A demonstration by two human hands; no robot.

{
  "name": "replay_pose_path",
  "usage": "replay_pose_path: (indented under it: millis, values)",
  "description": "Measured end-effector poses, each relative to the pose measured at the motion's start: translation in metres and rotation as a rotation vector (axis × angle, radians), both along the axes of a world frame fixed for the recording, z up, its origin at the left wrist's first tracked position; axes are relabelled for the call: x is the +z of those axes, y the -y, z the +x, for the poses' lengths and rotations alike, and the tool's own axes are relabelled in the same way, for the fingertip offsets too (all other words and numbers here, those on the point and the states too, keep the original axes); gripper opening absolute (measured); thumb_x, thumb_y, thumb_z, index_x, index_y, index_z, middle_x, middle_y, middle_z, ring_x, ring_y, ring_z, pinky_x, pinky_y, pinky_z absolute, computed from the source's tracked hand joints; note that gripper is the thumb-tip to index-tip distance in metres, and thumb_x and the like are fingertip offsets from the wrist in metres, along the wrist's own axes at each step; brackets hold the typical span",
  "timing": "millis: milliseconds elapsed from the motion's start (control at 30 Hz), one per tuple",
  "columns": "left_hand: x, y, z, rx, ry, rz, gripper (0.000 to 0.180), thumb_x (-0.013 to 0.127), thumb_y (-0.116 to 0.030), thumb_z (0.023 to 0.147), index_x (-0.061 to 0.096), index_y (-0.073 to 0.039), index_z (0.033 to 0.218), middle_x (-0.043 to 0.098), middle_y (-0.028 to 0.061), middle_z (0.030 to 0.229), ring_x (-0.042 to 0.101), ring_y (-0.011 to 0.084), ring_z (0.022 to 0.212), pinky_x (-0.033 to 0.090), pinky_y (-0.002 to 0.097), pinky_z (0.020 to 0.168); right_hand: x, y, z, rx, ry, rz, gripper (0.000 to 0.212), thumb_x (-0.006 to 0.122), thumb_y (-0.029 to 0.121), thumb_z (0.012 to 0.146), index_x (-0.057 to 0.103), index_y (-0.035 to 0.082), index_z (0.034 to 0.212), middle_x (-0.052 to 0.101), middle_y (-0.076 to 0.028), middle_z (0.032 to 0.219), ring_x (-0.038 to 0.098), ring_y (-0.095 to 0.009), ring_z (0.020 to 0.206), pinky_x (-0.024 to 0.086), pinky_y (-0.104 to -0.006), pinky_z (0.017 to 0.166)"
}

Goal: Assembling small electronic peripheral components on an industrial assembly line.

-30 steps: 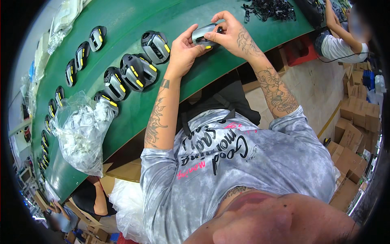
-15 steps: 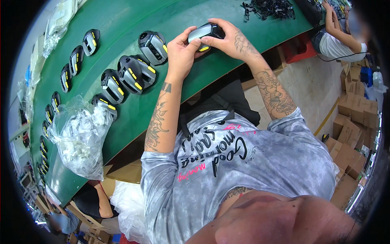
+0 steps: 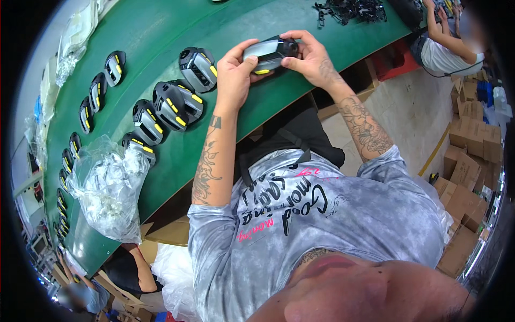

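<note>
Over the green table (image 3: 230,21) I hold a rounded black-and-grey plastic housing (image 3: 264,52) with a yellow strip along its near side. My left hand (image 3: 234,74) is closed on its left end, thumb on the near side and fingers around the far edge. The right hand (image 3: 313,60) grips the black right end between thumb and fingers. A dark round spot shows at that end. Just left of my left hand rests a similar housing (image 3: 197,70). Beyond it another housing (image 3: 170,105) overlaps one more, and others continue down the table.
A second row of like housings (image 3: 114,68) runs along the far left side. A clear plastic bag (image 3: 110,188) of pale parts sits at the left. Small black parts (image 3: 351,12) are heaped at the back right. Other people work nearby; cardboard boxes (image 3: 475,137) stand on the right.
My hands have turned the held housing, and more of its black right end now shows. My right hand has shifted its grip toward that end. The whole view has shifted slightly.
</note>
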State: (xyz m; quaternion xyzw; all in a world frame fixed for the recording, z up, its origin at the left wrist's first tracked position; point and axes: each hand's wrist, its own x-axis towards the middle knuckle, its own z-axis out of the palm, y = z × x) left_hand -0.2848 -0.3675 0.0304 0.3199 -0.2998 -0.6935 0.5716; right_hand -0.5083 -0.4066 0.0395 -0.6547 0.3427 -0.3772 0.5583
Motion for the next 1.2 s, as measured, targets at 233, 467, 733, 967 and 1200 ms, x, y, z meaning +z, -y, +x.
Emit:
replay_pose_path:
  millis: [233, 467, 733, 967, 1200]
  values:
    - [-0.003, -0.013, -0.023, 0.183, 1.020, -0.518, 0.078, 0.078, 0.001, 0.069, 0.050, -0.004, 0.142, 0.055, 0.0172, 0.131, 0.059, 0.0319, 0.120, 0.051, 0.0384, 0.104, -0.005, -0.002, 0.012, -0.188, 0.052, -0.011, 0.037, 0.075, 0.012, 0.095, 0.058, 0.002, 0.126, 0.063, -0.003, 0.110, 0.059, -0.010, 0.101, 0.051, -0.0264, 0.090]
    - [0.008, -0.013, -0.034, 0.356, 1.193, -0.736, 0.066, 0.084, -0.008, 0.071, 0.057, -0.002, 0.131, 0.059, 0.0174, 0.123, 0.063, 0.0340, 0.108, 0.055, 0.0417, 0.092, -0.004, -0.023, 0.020, -0.314, 0.245, 0.023, 0.031, 0.073, 0.011, 0.093, 0.062, 0.004, 0.121, 0.065, -0.003, 0.105, 0.059, -0.010, 0.095, 0.050, -0.0270, 0.087]
    - [0.093, 0.063, 0.085, 0.564, 2.037, -0.305, 0.065, 0.078, -0.052, 0.082, 0.066, 0.004, 0.112, 0.066, 0.0247, 0.109, 0.066, 0.0419, 0.102, 0.054, 0.0481, 0.091, 0.045, 0.056, -0.072, -0.575, -0.584, -0.282, 0.049, 0.070, 0.035, 0.094, 0.064, 0.006, 0.133, 0.070, -0.015, 0.098, 0.069, -0.031, 0.091, 0.055, -0.0396, 0.086]
    - [0.075, 0.166, 0.111, 0.301, 2.297, 0.219, 0.086, 0.070, -0.070, 0.083, 0.067, 0.003, 0.128, 0.063, 0.0279, 0.136, 0.062, 0.0466, 0.123, 0.050, 0.0490, 0.108, -0.004, 0.071, -0.056, -0.767, -0.893, -0.642, 0.036, 0.072, 0.042, 0.092, 0.066, 0.009, 0.105, 0.072, -0.010, 0.094, 0.071, -0.032, 0.090, 0.057, -0.0433, 0.081]
    - [0.035, 0.233, 0.063, 0.406, 1.908, 0.244, 0.094, 0.074, -0.069, 0.077, 0.066, 0.009, 0.128, 0.064, 0.0296, 0.135, 0.062, 0.0412, 0.128, 0.049, 0.0439, 0.110, 0.008, 0.076, -0.053, -0.645, -0.791, -0.580, 0.028, 0.073, 0.032, 0.093, 0.064, 0.009, 0.105, 0.072, -0.009, 0.087, 0.071, -0.030, 0.087, 0.056, -0.0434, 0.078]
